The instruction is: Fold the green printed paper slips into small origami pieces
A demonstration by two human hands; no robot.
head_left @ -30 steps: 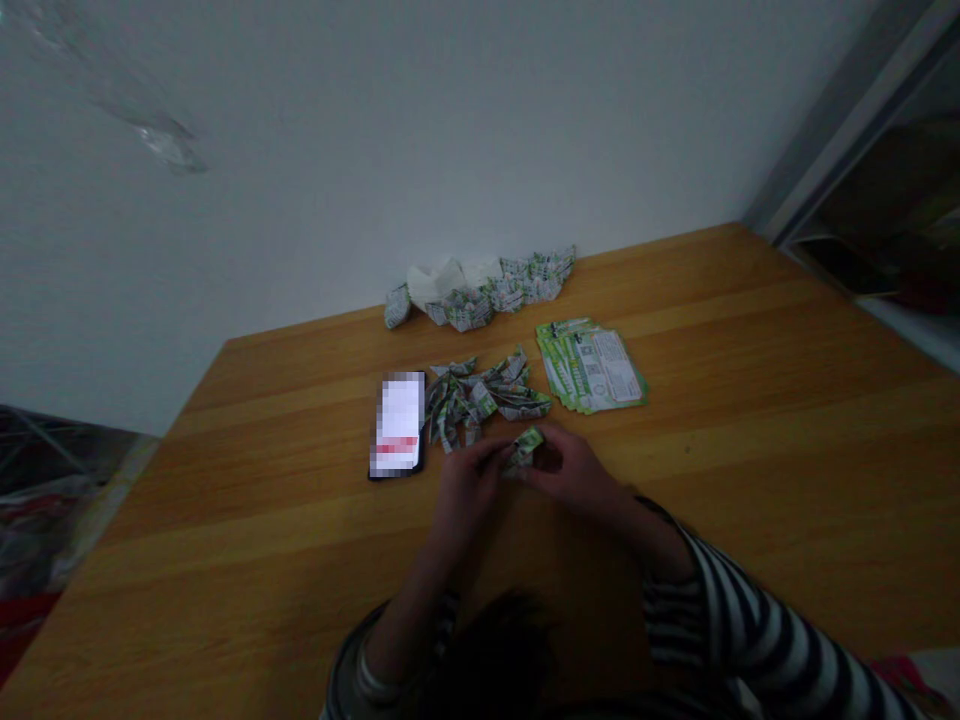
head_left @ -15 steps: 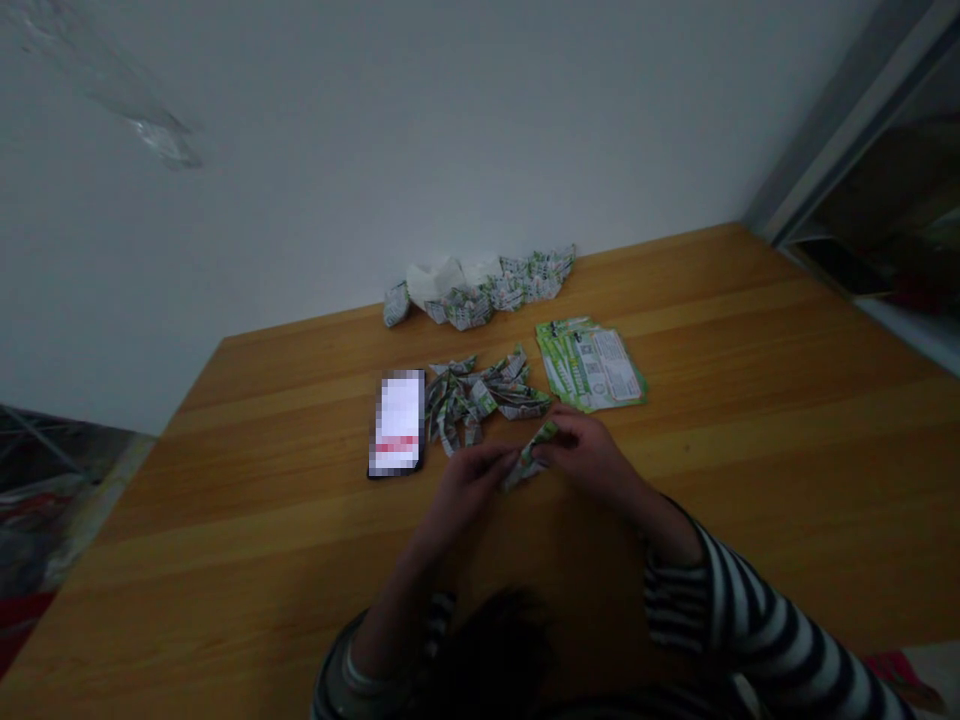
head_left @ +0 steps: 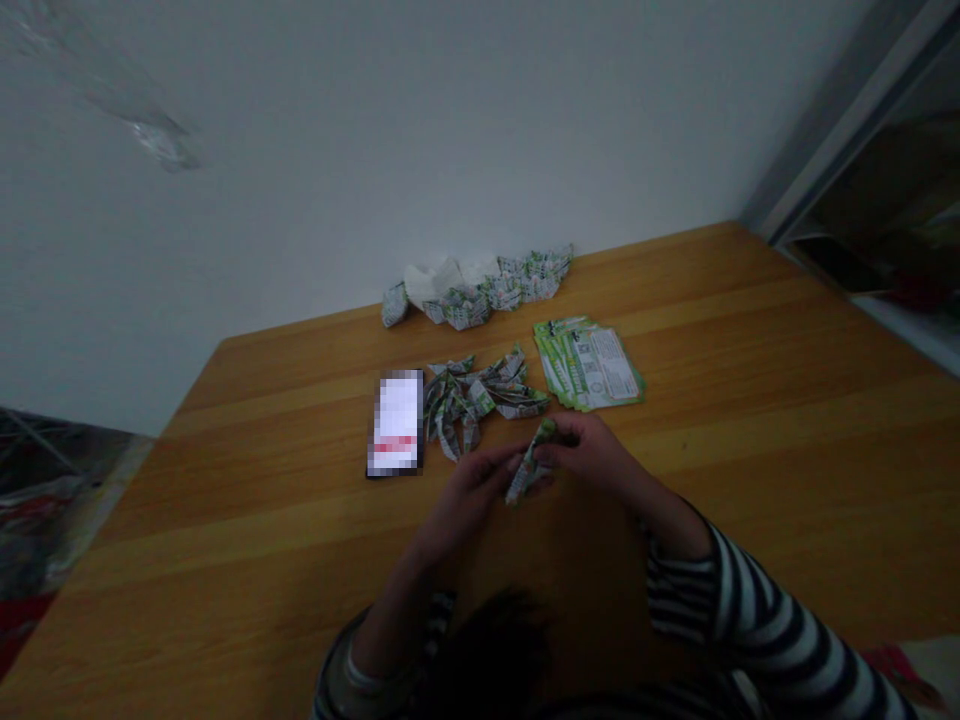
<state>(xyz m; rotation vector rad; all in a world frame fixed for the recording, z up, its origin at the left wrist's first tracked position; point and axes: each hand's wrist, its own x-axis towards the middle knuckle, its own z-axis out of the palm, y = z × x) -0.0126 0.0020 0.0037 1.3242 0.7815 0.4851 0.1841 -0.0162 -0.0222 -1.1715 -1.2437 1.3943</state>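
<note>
1. Since the earlier frames, the folded paper piece (head_left: 527, 470) has been turned between the hands: its compact form with a green corner is now seen as a narrow, elongated strip, steeply slanted, with the green end away from the person.
2. By the right hand (head_left: 596, 450), which has been shifted slightly to the right, the far end of the piece is pinched between thumb and fingers.
3. By the left hand (head_left: 466, 492), the left side of the piece is touched with the fingertips; whether they are firmly closed on it cannot be told, because they are partly hidden.
4. From this change it may be judged that the piece is being handled along its length, and that its shaping is not yet finished.
5. The piece is held above the table (head_left: 262, 520), on the near side of the loose pile of folded papers (head_left: 480, 398).
6. No clear displacement is noticed in the things around: the phone (head_left: 397, 425) is placed left of the pile, the printed leaflets (head_left: 592, 365) are spread right of it, and the row of paper shapes (head_left: 469, 308) is set along the wall (head_left: 487, 120).
</note>
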